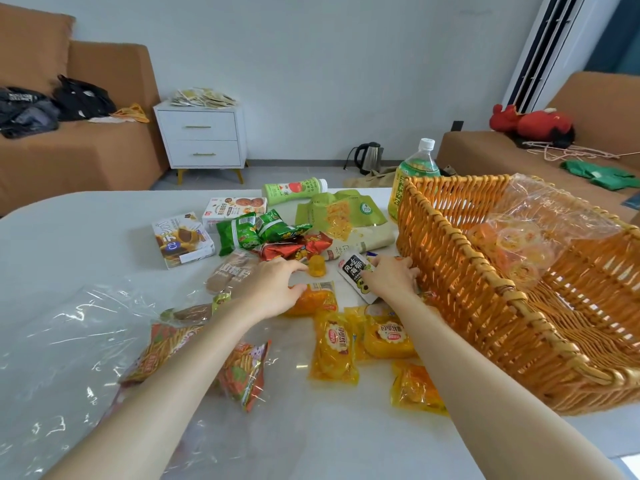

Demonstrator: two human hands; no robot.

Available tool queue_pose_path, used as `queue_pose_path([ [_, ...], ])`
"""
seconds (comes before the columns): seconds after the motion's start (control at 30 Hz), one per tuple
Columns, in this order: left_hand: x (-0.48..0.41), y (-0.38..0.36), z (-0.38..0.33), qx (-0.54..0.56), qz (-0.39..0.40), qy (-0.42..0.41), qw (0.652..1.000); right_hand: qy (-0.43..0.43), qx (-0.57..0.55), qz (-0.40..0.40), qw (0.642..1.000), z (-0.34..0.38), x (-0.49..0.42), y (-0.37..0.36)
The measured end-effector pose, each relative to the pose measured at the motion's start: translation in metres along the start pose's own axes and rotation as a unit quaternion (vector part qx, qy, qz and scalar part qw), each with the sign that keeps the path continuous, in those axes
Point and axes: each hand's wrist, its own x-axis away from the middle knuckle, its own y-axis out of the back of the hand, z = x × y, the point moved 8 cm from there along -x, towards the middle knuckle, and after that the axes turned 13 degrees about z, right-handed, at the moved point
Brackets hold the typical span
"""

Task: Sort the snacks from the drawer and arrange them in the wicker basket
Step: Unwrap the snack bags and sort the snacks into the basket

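Resting relaxed left hand [273, 285] fingers on an orange packet [317, 301], curling right hand [391, 276] fingers over a white sachet [353, 271], basket [450, 271] just beyond those fingertips. Risks nudging the jelly cup [317, 266] ahead of the left fingertips, or snagging wicker.

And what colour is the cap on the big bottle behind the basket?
The cap is white, clearest in the head view.

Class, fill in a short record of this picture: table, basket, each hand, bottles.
table: white table, strewn with snack packets
basket: wicker basket on the table's right side, clear bag inside
left hand: left hand open, thumb touching orange packet
right hand: right hand on white sachet beside the basket, grip unclear
bottles: tall bottle upright behind the basket; green bottle lying down
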Motion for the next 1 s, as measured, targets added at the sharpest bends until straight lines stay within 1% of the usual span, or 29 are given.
queue_pose_path([
  [0.07, 0.007, 0.009, -0.001, 0.005, -0.029, -0.004, 1.0, 0.01, -0.009, 0.003, 1.0, 0.0, -0.004, 0.0],
  [0.17, 0.026, 0.023, -0.001, 0.021, -0.063, -0.003, 0.998, 0.014, -0.062, 0.011, 0.998, 0.0, -0.003, -0.004],
  [0.23, 0.042, 0.029, 0.001, 0.034, -0.08, -0.001, 0.996, 0.034, -0.118, -0.027, 0.992, 0.002, 0.006, 0.004],
  [0.33, 0.069, 0.035, 0.008, 0.061, -0.1, 0.007, 0.993, 0.118, -0.196, -0.09, 0.969, 0.017, 0.036, 0.027],
  [0.43, 0.1, 0.038, 0.006, 0.087, -0.122, 0.009, 0.989, 0.209, -0.202, -0.162, 0.943, 0.037, 0.08, 0.056],
  [0.5, 0.123, 0.03, 0.003, 0.063, -0.112, 0.025, 0.991, 0.243, -0.23, -0.184, 0.924, 0.044, 0.114, 0.068],
  [0.53, 0.131, 0.021, 0.005, 0.033, -0.091, 0.045, 0.994, 0.256, -0.253, -0.178, 0.916, 0.045, 0.127, 0.069],
  [0.6, 0.141, -0.003, 0.014, -0.024, -0.04, 0.087, 0.995, 0.264, -0.3, -0.14, 0.906, 0.042, 0.149, 0.064],
  [0.67, 0.149, -0.026, 0.021, -0.044, -0.023, 0.114, 0.992, 0.256, -0.355, -0.092, 0.895, 0.035, 0.168, 0.052],
  [0.77, 0.161, -0.042, 0.017, -0.06, -0.064, 0.125, 0.988, 0.226, -0.439, -0.014, 0.869, 0.019, 0.185, 0.025],
  [0.83, 0.168, -0.042, 0.013, -0.05, -0.106, 0.112, 0.987, 0.199, -0.466, 0.03, 0.862, 0.009, 0.191, 0.006],
  [1.0, 0.179, -0.042, 0.016, 0.06, -0.136, 0.085, 0.985, 0.143, -0.44, 0.126, 0.878, -0.006, 0.202, -0.036],
])
